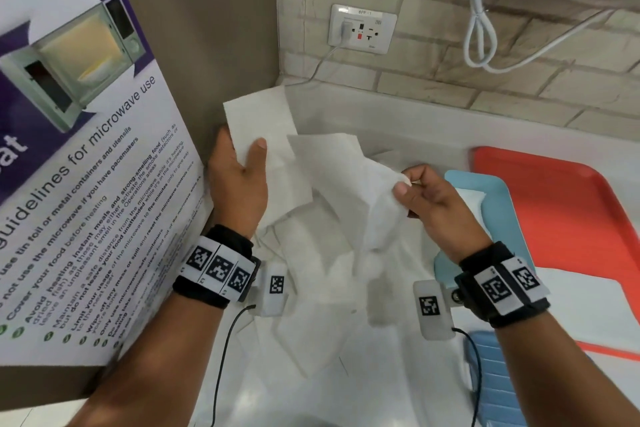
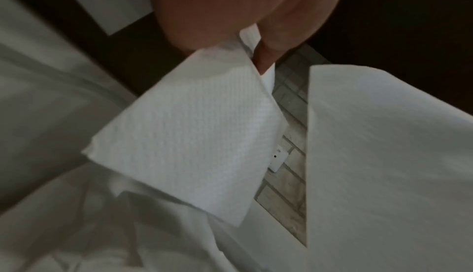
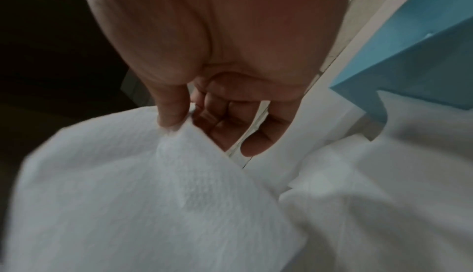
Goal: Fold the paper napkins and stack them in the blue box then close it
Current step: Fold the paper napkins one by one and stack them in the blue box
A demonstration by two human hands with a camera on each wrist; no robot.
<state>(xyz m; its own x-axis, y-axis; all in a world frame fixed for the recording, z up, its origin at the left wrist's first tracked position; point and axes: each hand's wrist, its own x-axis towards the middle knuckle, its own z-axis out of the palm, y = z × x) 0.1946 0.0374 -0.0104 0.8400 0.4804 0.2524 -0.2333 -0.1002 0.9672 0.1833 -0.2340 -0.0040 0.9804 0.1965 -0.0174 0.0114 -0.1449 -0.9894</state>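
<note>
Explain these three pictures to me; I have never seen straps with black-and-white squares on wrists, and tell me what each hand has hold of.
There is no machine, just a person working bare-handed, wearing cameras. The wide picture comes from a head camera looking down; the two close ones come from cameras strapped to each wrist. The left hand holds one white napkin between thumb and fingers. The right hand pinches a corner of another napkin. Loose napkins cover the white counter. At the right, the blue box stands open on a red tray.
</note>
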